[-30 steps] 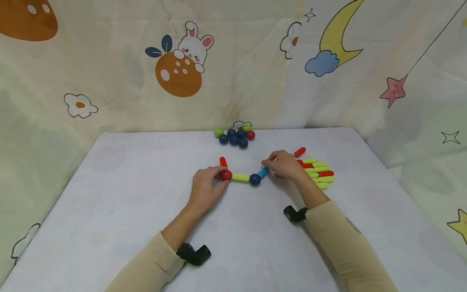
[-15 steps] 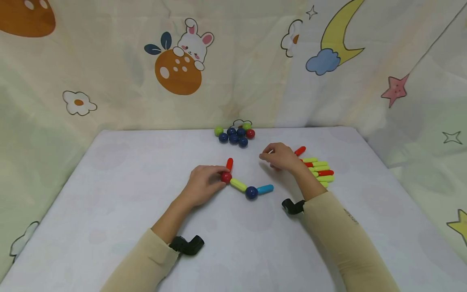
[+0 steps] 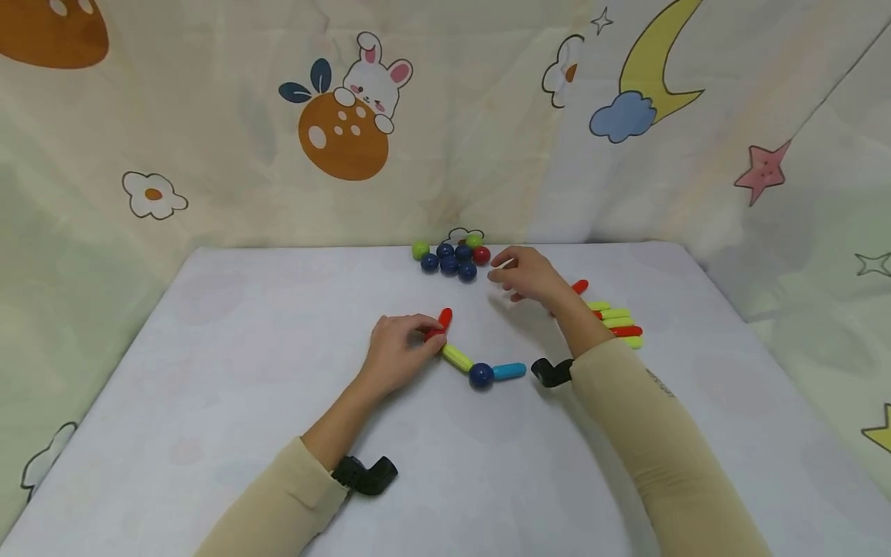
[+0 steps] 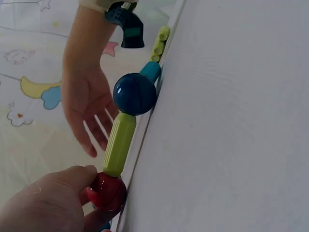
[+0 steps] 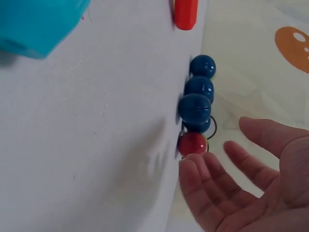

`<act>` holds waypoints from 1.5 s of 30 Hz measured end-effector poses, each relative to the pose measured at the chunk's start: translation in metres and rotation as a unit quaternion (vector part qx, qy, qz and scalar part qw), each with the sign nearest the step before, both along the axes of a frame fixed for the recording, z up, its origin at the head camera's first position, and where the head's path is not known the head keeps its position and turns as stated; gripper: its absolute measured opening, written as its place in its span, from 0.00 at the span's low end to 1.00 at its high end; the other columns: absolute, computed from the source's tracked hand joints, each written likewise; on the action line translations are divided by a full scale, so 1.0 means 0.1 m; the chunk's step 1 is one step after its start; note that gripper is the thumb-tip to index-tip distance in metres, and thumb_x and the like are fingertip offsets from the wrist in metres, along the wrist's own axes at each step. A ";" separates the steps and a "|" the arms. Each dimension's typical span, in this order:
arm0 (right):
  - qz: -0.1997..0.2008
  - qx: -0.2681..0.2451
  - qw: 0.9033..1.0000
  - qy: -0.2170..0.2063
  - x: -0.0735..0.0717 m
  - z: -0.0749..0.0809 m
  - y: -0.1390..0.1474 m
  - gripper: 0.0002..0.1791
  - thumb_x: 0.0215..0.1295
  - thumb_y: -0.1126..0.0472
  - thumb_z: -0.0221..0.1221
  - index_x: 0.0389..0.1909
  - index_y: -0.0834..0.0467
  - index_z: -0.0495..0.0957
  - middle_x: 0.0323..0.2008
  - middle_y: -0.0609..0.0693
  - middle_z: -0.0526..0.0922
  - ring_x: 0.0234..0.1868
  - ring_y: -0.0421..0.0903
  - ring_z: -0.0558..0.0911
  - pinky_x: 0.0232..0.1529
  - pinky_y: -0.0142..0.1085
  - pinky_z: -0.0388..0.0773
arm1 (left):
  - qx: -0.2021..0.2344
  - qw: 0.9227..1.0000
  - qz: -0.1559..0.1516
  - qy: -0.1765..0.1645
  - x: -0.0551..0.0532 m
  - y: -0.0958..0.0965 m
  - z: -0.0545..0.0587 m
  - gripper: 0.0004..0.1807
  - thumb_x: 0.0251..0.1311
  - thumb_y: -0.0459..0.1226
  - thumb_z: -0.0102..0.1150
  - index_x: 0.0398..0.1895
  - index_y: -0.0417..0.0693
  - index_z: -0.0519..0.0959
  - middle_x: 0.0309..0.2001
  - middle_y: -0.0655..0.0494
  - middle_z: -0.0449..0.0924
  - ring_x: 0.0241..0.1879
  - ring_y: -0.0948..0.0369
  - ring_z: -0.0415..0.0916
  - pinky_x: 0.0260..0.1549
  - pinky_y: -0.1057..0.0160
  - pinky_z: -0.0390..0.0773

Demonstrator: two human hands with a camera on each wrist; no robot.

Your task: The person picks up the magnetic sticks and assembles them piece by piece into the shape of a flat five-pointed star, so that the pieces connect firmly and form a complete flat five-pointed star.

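Observation:
My left hand (image 3: pixel 398 352) pinches a red ball (image 4: pixel 107 192) between thumb and fingers. From that ball a red rod (image 3: pixel 446 316) points away toward the back, and a yellow-green rod (image 3: pixel 457 357) links it to a dark blue ball (image 3: pixel 481 376). A light blue rod (image 3: pixel 510 371) extends to the right from the blue ball. My right hand (image 3: pixel 527 275) holds nothing, its fingers spread and slightly bent beside the group of balls at the back. In the right wrist view its fingertips overlap the lower edge of another red ball (image 5: pixel 192 144).
Several dark blue balls (image 3: pixel 448 266) and a green ball (image 3: pixel 421 250) sit near the table's back edge. Yellow-green rods (image 3: pixel 617 322) and red rods (image 3: pixel 629 331) lie together at right, partly behind my right forearm. A patterned cloth (image 3: pixel 473 139) hangs behind the table.
My right hand has let go of the light blue rod and moved back toward the balls. The joined piece has turned, its blue-ball end swinging toward me, while my left hand keeps the red ball.

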State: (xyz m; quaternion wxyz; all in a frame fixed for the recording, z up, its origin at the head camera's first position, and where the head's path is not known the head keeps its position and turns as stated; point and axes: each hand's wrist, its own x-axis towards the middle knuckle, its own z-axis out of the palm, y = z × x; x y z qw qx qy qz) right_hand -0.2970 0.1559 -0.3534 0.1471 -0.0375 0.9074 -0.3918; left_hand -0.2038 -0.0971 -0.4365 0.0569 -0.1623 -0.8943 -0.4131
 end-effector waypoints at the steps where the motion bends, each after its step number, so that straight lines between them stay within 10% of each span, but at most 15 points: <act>1: 0.003 0.005 1.000 0.016 -0.02 -0.01 -0.02 0.25 0.74 0.53 0.60 0.67 0.57 0.73 0.62 0.59 0.79 0.54 0.58 0.82 0.51 0.45 0.86 | 0.006 1.000 0.006 0.003 0.00 0.02 0.01 0.13 0.65 0.45 0.68 0.50 0.52 0.88 0.47 0.57 0.89 0.56 0.54 0.80 0.73 0.34 0.55; 10: 0.111 0.065 0.983 0.128 -0.23 -0.13 -0.21 0.24 0.69 0.62 0.63 0.65 0.63 0.76 0.61 0.62 0.79 0.63 0.60 0.76 0.66 0.51 0.75 | 0.046 0.999 0.019 -0.017 0.06 0.04 0.05 0.13 0.65 0.42 0.68 0.51 0.49 0.87 0.47 0.54 0.90 0.57 0.53 0.82 0.76 0.31 0.47; 21: 0.123 0.109 0.984 0.072 -0.23 -0.17 -0.22 0.20 0.71 0.61 0.62 0.62 0.55 0.78 0.59 0.60 0.80 0.53 0.56 0.80 0.57 0.48 0.81 | 0.030 0.999 0.015 -0.028 0.05 0.06 0.07 0.16 0.66 0.43 0.67 0.54 0.49 0.87 0.49 0.54 0.89 0.60 0.52 0.81 0.77 0.33 0.46; 33: 0.024 -0.032 0.999 -0.023 -0.09 -0.28 -0.09 0.22 0.75 0.52 0.59 0.66 0.53 0.75 0.56 0.59 0.81 0.45 0.53 0.84 0.47 0.38 0.86 | 0.049 0.998 0.017 -0.048 0.04 0.02 0.07 0.15 0.67 0.41 0.67 0.54 0.50 0.87 0.50 0.53 0.89 0.62 0.51 0.80 0.78 0.35 0.44; 45: 0.045 -0.026 0.998 -0.033 0.06 -0.30 -0.18 0.20 0.76 0.51 0.57 0.64 0.53 0.76 0.53 0.58 0.82 0.42 0.51 0.84 0.42 0.34 0.84 | 0.057 0.997 0.016 -0.049 0.03 -0.02 0.05 0.15 0.67 0.40 0.66 0.55 0.50 0.87 0.50 0.52 0.89 0.61 0.52 0.81 0.79 0.35 0.45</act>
